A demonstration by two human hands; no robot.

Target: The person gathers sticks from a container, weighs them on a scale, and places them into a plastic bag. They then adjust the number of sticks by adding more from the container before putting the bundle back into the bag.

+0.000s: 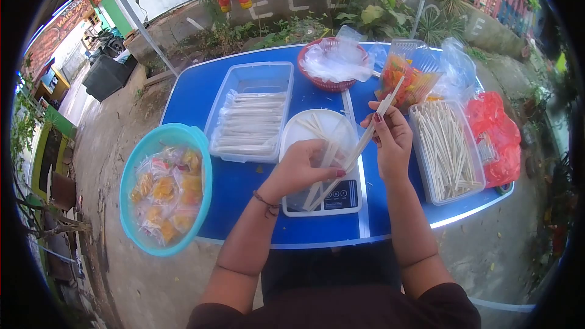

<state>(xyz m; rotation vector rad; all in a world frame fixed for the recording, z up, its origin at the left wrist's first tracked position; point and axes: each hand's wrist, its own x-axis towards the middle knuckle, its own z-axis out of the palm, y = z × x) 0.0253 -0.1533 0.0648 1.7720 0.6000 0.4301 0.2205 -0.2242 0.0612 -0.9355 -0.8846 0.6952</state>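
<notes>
My right hand (pixel 391 137) pinches a few long pale sticks (pixel 364 139), which slant down to the left. Closed on a clear plastic bag (pixel 298 200), my left hand (pixel 304 167) has its thumb against the lower part of those sticks. More sticks show through the bag. Both hands are over a white digital scale (pixel 355 207) with a dark button panel, and some loose sticks (pixel 314 125) lie on its round plate. To the right of my right hand, a clear plastic tub (pixel 457 197) is full of the same pale sticks.
On the blue table (pixel 244 219), a clear tub (pixel 241 157) holds rows of bagged sticks. A turquoise basin (pixel 135 228) at the left contains bagged yellow-orange pieces. Behind are a red basket (pixel 332 87) of clear bags and an orange-patterned packet (pixel 405 79); a red bag (pixel 499 146) lies far right.
</notes>
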